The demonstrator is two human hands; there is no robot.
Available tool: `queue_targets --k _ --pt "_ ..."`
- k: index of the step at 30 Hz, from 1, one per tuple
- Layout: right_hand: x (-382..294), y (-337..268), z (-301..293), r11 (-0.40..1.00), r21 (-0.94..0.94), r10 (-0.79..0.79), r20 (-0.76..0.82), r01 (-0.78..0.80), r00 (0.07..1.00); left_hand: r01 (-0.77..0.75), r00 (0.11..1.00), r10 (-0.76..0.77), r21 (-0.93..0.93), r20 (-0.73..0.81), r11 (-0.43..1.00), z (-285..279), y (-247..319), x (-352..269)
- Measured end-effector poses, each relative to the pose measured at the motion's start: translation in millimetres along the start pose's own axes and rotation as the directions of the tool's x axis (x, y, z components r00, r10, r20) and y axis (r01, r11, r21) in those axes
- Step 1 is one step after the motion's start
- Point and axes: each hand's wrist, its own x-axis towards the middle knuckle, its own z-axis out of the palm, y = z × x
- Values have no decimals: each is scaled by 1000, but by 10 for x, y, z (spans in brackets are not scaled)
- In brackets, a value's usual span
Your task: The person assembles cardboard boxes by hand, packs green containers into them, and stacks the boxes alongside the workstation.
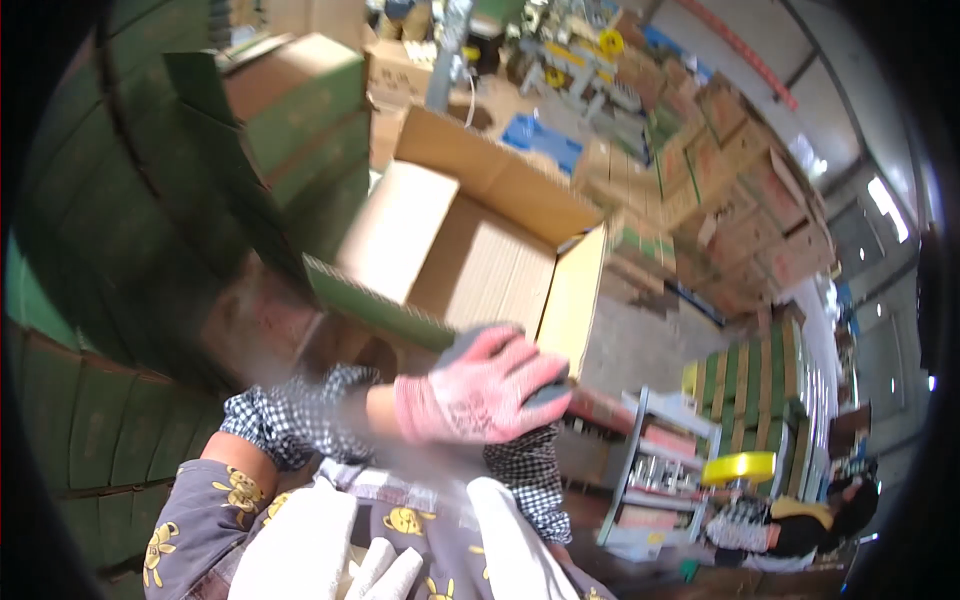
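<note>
An open cardboard box, green outside and brown inside, stands tilted in the view before me. A pale flap or sheet lies bright across its left part. My left hand, in a pink knit glove with grey coating, is at the box's near right corner, fingers bent; whether it grips anything does not show. My right arm, in a black-and-white checked sleeve, reaches up behind the left hand, which hides most or all of my right hand. A blurred translucent streak crosses below the left wrist.
Green cartons are stacked closely on the left. Brown cartons stand piled at the right, with a blue pallet beyond the box. At the lower right are a metal rack, a yellow tape roll and another person.
</note>
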Motion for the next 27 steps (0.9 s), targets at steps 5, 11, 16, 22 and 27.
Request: queue_targets --k 5,11,16,22,27 --pt "-1677 393 -1532 772 -541 -19 -545 -334 838 485 809 -369 -163 457 859 891 518 -961" --pt "-1953 309 -1565 -580 -541 -28 -734 -609 679 465 575 -387 101 720 879 987 63 -2019" --pt "-1241 -72 -1530 -463 -517 177 -850 -720 497 468 226 -606 461 762 754 1605 -174 -2040" --pt "-1616 490 -1623 -920 -359 22 -451 -158 892 992 104 -814 3 572 129 2401 -226 -3205" --pt "-2253 395 -1306 -439 -675 -238 -550 -593 801 964 228 -737 -42 636 262 2673 920 -2496"
